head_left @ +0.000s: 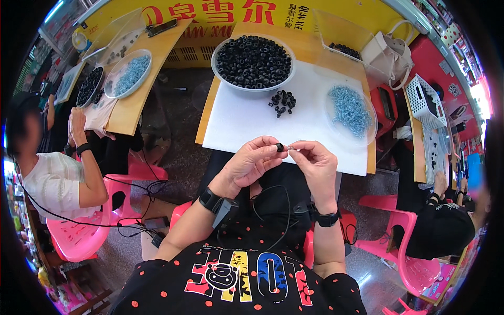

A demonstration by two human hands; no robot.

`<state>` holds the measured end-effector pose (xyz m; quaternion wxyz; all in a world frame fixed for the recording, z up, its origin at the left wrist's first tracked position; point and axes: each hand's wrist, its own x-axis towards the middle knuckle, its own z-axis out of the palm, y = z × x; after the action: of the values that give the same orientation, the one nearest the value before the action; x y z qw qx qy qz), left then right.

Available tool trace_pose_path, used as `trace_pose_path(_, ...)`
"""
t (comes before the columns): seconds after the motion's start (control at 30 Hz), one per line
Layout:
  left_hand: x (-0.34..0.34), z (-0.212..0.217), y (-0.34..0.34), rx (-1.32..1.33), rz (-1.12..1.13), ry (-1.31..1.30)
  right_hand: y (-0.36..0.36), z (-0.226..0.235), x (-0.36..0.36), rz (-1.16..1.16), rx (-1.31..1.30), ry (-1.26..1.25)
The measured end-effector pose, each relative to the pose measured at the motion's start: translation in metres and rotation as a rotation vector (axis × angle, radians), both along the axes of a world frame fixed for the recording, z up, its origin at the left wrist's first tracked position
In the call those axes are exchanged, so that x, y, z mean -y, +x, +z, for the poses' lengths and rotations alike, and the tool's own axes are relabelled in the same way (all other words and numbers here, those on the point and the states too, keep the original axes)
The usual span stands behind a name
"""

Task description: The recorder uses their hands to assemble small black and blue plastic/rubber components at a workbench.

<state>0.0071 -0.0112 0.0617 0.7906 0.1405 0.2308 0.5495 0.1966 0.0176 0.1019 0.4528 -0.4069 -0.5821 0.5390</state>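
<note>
My left hand [251,161] pinches a small black ring [280,147] between thumb and fingertips at the near edge of the white sheet [247,123]. My right hand [315,165] meets it from the right, fingertips closed on a tiny pale metal piece [292,148] that touches the ring. A little heap of black rings [282,102] lies further back on the sheet. Behind it stands a large white bowl [253,62] full of black rings. A clear dish of small blue-grey metal pieces [349,110] sits at the right of the sheet.
A clear tray [341,37] with a few black rings and a cream bag [388,55] stand at the table's far right. A person [58,168] sits on a pink chair at the left table, which holds dishes of the same parts [128,73]. Another person [446,220] sits at right.
</note>
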Motion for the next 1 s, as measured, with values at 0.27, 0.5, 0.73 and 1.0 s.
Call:
trace_pose_path(0.27, 0.006, -0.009, 0.001, -0.105, 0.122, 0.012, -0.02, 0.006, 0.009, -0.09, 0.291, 0.327)
trace_pose_path(0.5, 0.007, -0.013, -0.001, -0.122, 0.108, -0.005, -0.019, -0.003, 0.011, -0.115, 0.309, 0.352)
trace_pose_path(0.73, 0.007, -0.025, 0.002, -0.146, 0.119, -0.05, -0.023, -0.012, 0.014, -0.12, 0.329, 0.428)
trace_pose_path(1.0, 0.007, -0.028, 0.015, -0.071, 0.155, -0.133, -0.015, -0.02, 0.011, -0.147, 0.35, 0.462)
